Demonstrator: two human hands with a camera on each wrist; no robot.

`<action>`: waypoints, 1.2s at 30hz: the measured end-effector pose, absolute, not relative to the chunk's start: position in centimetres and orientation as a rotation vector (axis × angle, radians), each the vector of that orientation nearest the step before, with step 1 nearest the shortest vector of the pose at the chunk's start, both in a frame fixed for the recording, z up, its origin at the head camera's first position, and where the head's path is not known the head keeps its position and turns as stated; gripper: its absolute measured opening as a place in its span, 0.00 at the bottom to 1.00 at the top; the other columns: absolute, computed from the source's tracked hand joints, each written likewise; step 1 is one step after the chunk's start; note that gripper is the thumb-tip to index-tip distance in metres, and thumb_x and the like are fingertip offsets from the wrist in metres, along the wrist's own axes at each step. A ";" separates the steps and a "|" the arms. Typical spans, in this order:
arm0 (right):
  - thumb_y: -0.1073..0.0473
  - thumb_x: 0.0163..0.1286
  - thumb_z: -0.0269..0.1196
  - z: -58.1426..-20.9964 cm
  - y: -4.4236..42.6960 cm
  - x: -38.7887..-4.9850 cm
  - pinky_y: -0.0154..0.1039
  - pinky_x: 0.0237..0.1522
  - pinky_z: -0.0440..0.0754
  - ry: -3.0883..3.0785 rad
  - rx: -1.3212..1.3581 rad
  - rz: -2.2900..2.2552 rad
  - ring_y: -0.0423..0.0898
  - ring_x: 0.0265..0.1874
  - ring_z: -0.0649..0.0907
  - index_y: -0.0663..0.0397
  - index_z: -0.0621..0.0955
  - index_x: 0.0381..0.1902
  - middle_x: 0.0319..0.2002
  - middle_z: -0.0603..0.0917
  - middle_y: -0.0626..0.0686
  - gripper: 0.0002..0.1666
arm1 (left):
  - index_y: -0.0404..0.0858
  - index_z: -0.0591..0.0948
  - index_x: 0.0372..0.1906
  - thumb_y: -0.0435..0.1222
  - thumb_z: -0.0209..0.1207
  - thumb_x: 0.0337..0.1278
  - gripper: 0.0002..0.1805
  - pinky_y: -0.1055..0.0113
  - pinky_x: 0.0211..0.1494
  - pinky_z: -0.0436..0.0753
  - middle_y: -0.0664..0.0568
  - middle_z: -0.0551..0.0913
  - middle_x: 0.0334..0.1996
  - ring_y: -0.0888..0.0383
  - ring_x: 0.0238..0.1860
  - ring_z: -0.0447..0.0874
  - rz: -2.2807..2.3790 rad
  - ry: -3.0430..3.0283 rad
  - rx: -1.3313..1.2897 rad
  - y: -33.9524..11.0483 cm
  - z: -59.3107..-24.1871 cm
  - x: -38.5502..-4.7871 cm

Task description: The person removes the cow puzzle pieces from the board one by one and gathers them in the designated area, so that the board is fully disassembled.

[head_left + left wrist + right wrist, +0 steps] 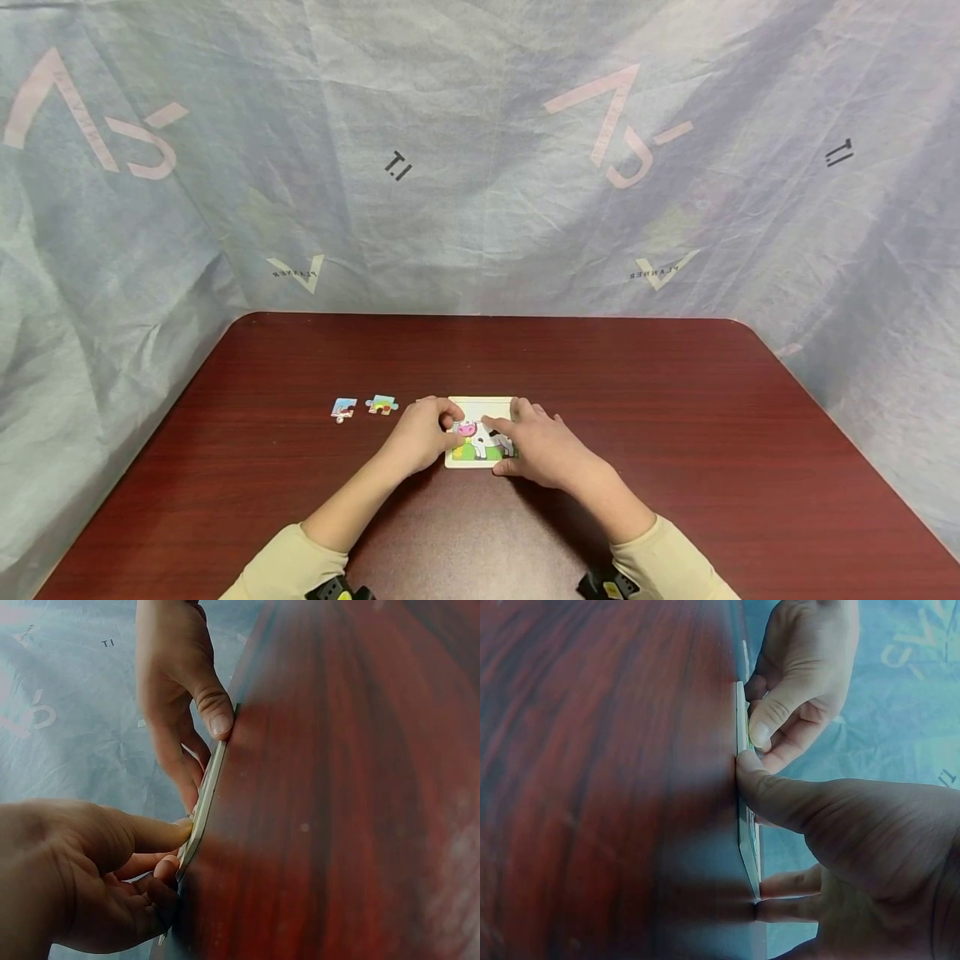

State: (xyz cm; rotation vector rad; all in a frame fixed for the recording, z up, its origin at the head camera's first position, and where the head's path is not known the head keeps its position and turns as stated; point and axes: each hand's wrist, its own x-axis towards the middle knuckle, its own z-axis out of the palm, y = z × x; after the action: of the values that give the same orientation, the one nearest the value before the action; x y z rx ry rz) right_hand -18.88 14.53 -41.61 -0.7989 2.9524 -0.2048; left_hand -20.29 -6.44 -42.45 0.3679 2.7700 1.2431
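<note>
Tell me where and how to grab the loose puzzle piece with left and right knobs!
Try pinching the puzzle piece by its side knobs, coming down from above with the left hand, which is nearer. The piece lies flat on the table, so sliding fingers underneath looks hard, while the knobs stick out on opposite sides for thumb and finger.

A dark reddish-brown table [637,367] is filling the lower foreground, its far corners curving smoothly. Behind the surface's far edge and beyond its left and right edges, a pale grey-blue cloth [480,208] is hanging in creases. Large pinkish marks [84,112], black letters [395,160] and pale yellow V shapes [313,275] are showing across it. Soft light is glinting toward the surface's near edge.
</note>
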 end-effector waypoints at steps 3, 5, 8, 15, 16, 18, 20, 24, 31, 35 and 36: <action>0.40 0.62 0.72 -41.6 14.5 -18.9 0.69 0.54 0.74 2.952 -0.798 -0.205 0.61 0.58 0.76 0.41 0.76 0.70 0.59 0.72 0.63 0.39 | 0.34 0.84 0.40 0.27 0.72 0.52 0.11 0.62 0.41 0.75 0.52 0.76 0.31 0.57 0.33 0.72 1.235 2.778 0.366 -6.4 -42.4 -20.2; 0.40 0.62 0.72 -41.6 14.5 -18.9 0.69 0.54 0.74 2.950 -0.794 -0.207 0.61 0.58 0.76 0.41 0.76 0.70 0.59 0.72 0.63 0.39 | 0.35 0.84 0.40 0.28 0.72 0.52 0.11 0.61 0.42 0.75 0.51 0.75 0.32 0.56 0.33 0.72 1.221 2.785 0.361 -6.4 -42.5 -20.3; 0.40 0.62 0.72 -41.5 14.5 -18.9 0.69 0.54 0.74 2.944 -0.787 -0.211 0.61 0.59 0.76 0.41 0.76 0.70 0.60 0.72 0.63 0.40 | 0.36 0.84 0.41 0.29 0.73 0.52 0.11 0.59 0.43 0.75 0.51 0.75 0.33 0.55 0.35 0.72 1.207 2.789 0.352 -6.4 -42.7 -20.3; 0.39 0.62 0.71 -41.4 14.5 -18.9 0.69 0.56 0.73 2.927 -0.768 -0.216 0.62 0.60 0.75 0.41 0.76 0.70 0.61 0.71 0.63 0.40 | 0.38 0.84 0.41 0.30 0.74 0.51 0.12 0.59 0.45 0.76 0.51 0.75 0.36 0.55 0.38 0.73 1.187 2.806 0.346 -6.3 -42.6 -20.2; 0.39 0.62 0.71 -41.4 14.5 -18.8 0.69 0.56 0.73 2.928 -0.768 -0.214 0.62 0.60 0.75 0.41 0.76 0.70 0.61 0.71 0.63 0.40 | 0.38 0.84 0.41 0.30 0.74 0.51 0.13 0.58 0.45 0.76 0.52 0.76 0.36 0.55 0.38 0.74 1.187 2.813 0.349 -6.3 -42.6 -20.2; 0.39 0.62 0.71 -41.4 14.5 -18.9 0.68 0.56 0.73 2.928 -0.767 -0.209 0.62 0.60 0.75 0.40 0.76 0.70 0.62 0.71 0.63 0.40 | 0.38 0.85 0.41 0.30 0.74 0.50 0.13 0.58 0.46 0.77 0.51 0.76 0.36 0.55 0.39 0.75 1.190 2.823 0.353 -6.4 -42.6 -20.2; 0.39 0.62 0.71 -41.4 14.4 -18.9 0.68 0.56 0.73 2.929 -0.767 -0.209 0.62 0.60 0.75 0.40 0.76 0.70 0.62 0.71 0.63 0.40 | 0.38 0.85 0.41 0.30 0.75 0.50 0.13 0.58 0.46 0.77 0.51 0.76 0.36 0.55 0.39 0.75 1.191 2.830 0.358 -6.4 -42.6 -20.2; 0.40 0.62 0.72 -41.3 14.4 -18.8 0.69 0.55 0.73 2.930 -0.773 -0.212 0.62 0.59 0.76 0.41 0.76 0.70 0.61 0.72 0.63 0.40 | 0.38 0.85 0.41 0.29 0.75 0.50 0.13 0.58 0.46 0.77 0.51 0.77 0.36 0.54 0.39 0.76 1.189 2.844 0.374 -6.4 -42.7 -20.3; 0.40 0.62 0.72 -41.3 14.4 -18.8 0.68 0.53 0.75 2.941 -0.791 -0.213 0.60 0.56 0.76 0.41 0.77 0.69 0.58 0.73 0.62 0.39 | 0.40 0.85 0.39 0.29 0.73 0.52 0.11 0.58 0.45 0.78 0.52 0.80 0.36 0.55 0.39 0.78 1.211 2.858 0.388 -6.5 -42.6 -20.3; 0.40 0.61 0.72 -41.3 14.5 -18.7 0.68 0.53 0.75 2.943 -0.792 -0.211 0.60 0.56 0.77 0.41 0.77 0.69 0.57 0.73 0.62 0.39 | 0.41 0.85 0.39 0.29 0.72 0.54 0.09 0.60 0.42 0.77 0.54 0.81 0.33 0.58 0.36 0.77 1.234 2.856 0.374 -6.5 -42.6 -20.3; 0.40 0.61 0.72 -41.3 14.5 -18.7 0.68 0.53 0.75 2.943 -0.791 -0.213 0.60 0.56 0.77 0.41 0.77 0.69 0.58 0.73 0.62 0.39 | 0.41 0.85 0.39 0.29 0.72 0.54 0.09 0.60 0.42 0.77 0.55 0.81 0.32 0.58 0.35 0.77 1.240 2.856 0.372 -6.5 -42.6 -20.4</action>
State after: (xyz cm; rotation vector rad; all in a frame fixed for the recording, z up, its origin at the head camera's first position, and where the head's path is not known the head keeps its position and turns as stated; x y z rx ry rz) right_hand -18.73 14.47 -41.30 -0.7905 2.9428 -0.2126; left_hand -20.35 -6.54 -42.64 0.3715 2.8555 1.2403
